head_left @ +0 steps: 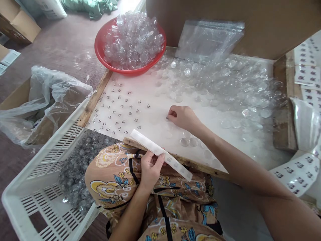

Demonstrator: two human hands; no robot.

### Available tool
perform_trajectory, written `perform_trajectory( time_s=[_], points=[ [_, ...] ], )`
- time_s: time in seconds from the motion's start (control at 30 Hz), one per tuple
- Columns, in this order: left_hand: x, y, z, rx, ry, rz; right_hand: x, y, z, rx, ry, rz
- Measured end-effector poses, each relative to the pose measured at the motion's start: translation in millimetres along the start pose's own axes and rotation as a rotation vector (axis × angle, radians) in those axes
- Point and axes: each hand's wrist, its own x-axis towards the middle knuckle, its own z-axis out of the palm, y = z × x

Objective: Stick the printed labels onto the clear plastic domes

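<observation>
L hand (151, 167) w/ strip (152, 147) in pinch, R hand (183, 116) in pinch, contents unclr

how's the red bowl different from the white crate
The red bowl is round, while the white crate is straight-sided.
The bowl's wall looks solid; the crate's sides and floor are slotted.
The bowl's heap is clear and rises above the rim; the crate's heap looks darker grey and leaves some floor showing.
Both hold many small shiny pieces.
</observation>
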Motion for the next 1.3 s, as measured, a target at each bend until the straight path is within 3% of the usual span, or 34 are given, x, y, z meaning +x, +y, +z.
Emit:
perform_trajectory(
  time_s=[0.2, 0.37, 0.5, 0.57, 0.73, 0.83, 0.9, 0.97, 1.07, 1.17, 1.23, 1.3],
  points=[
    [0.2, -3.0, -0.8, 0.002, -0.006, 0.019, 21.1, -16.4, 14.8, -0.192, 0.065, -0.082],
    [1.8, -1.7, -0.7, -0.027, 0.019, -0.010, 45.9, -41.9, 29.9, -0.022, 0.079, -0.131],
    [0.1, 4.4, -3.7, -0.292, -0.009, -0.134, 27.7, -55.3, 27.1, 0.187, 0.072, -0.270],
    [-2.7, 9.8, -6.0, -0.520, -0.105, -0.190, 12.2, -53.7, 16.6, 0.276, 0.060, -0.330],
    [-10.8, 17.5, -11.7, -0.981, -0.505, -0.216, -20.7, -48.6, -13.5, 0.398, -0.085, -0.595],
    [-11.9, 10.2, -16.0, -1.043, -0.570, -0.210, -33.8, -57.3, -19.9, 0.364, -0.124, -0.858],
    [-11.7, 5.1, -19.1, -0.961, -0.546, -0.200, -39.6, -64.0, -20.2, 0.342, -0.165, -0.979],
    [-11.7, 4.8, -21.2, -0.810, -0.471, -0.237, -43.8, -67.1, -20.0, 0.322, -0.218, -1.012],
    [-11.8, 14.3, -20.5, -0.590, -0.372, -0.336, -51.2, -63.3, -22.1, 0.309, -0.249, -0.948],
    [-10.2, 25.3, -16.4, -0.500, -0.421, -0.329, -65.0, -56.1, -28.3, 0.352, -0.170, -0.848],
    [-6.6, 27.8, -13.6, -0.430, -0.280, -0.239, -76.4, -52.9, -32.4, 0.392, -0.069, -0.681],
    [-1.6, 26.1, -11.5, -0.357, -0.035, -0.125, -87.2, -50.5, -34.3, 0.426, -0.050, -0.474]
  ],
)
